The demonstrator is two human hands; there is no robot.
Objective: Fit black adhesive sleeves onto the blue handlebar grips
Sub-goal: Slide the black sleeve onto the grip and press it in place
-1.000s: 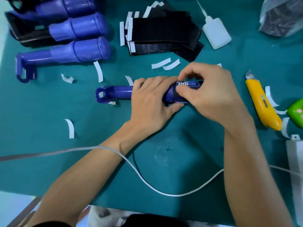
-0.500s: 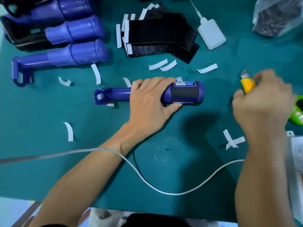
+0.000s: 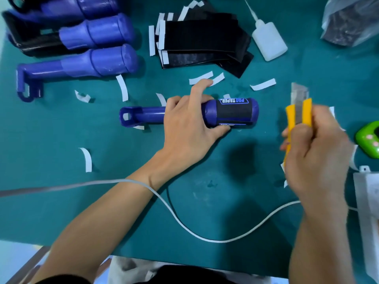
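Blue handlebar grip, rigid and round, likely rolls; left hand clasps its middle, right hand grips a yellow knife.

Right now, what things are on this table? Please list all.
sleeved grip: 1, blue and black, centre
bare grips: 3, blue, upper left
sleeves: a stack, black, top centre
backing strips: many, white, scattered
bottle: 1, white, beside stack
knife: 1, yellow, in right hand
gadget: 1, green, right edge
bag: 1, clear, top right
cable: 1, white, front
mat: 1, teal, under all
left hand: 1, holds sleeved grip
right hand: 1, grips knife
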